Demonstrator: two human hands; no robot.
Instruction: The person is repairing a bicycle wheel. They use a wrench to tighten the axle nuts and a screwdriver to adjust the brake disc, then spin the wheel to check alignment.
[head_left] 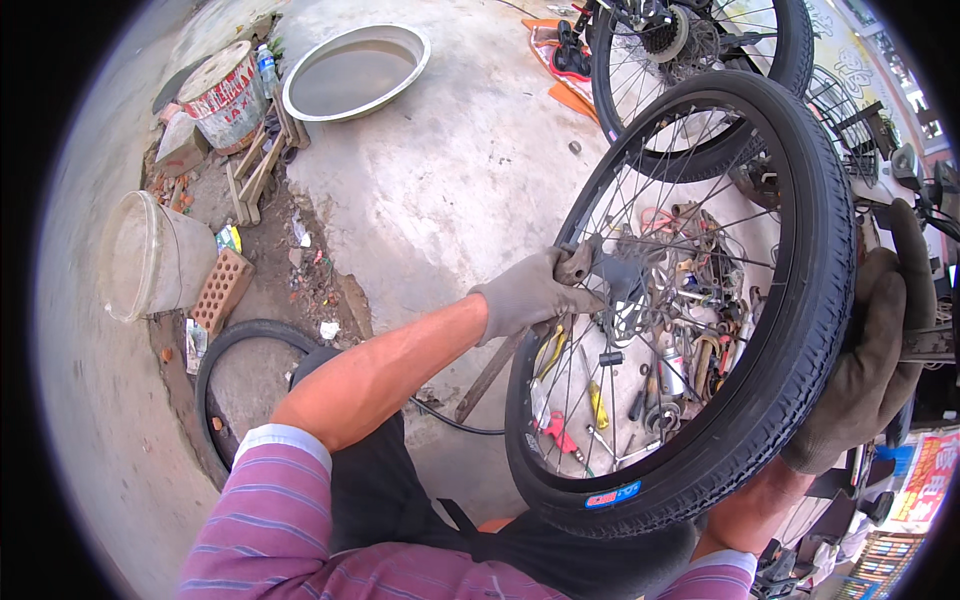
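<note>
A bicycle wheel (840,290) with a black tyre stands tilted over my lap, its spokes facing me. My left hand (525,295), in a grey glove, has its fingers closed around the hub at the wheel's centre. On the far right side, my gloved right hand (865,360) lies against the outside of the tyre with its fingers stretched out. Part of that palm is hidden behind the tyre. Through the spokes shows a heap of hand tools on the ground, with a yellow-handled screwdriver (598,403) and a spray can (671,370) among them.
Another bicycle's rear wheel (800,50) stands at the back right. A wide metal basin (425,75) holds murky water. To the left are a paint bucket (225,100), a white bucket (185,260), a perforated brick (222,290) and a loose tyre (205,385) beside my leg.
</note>
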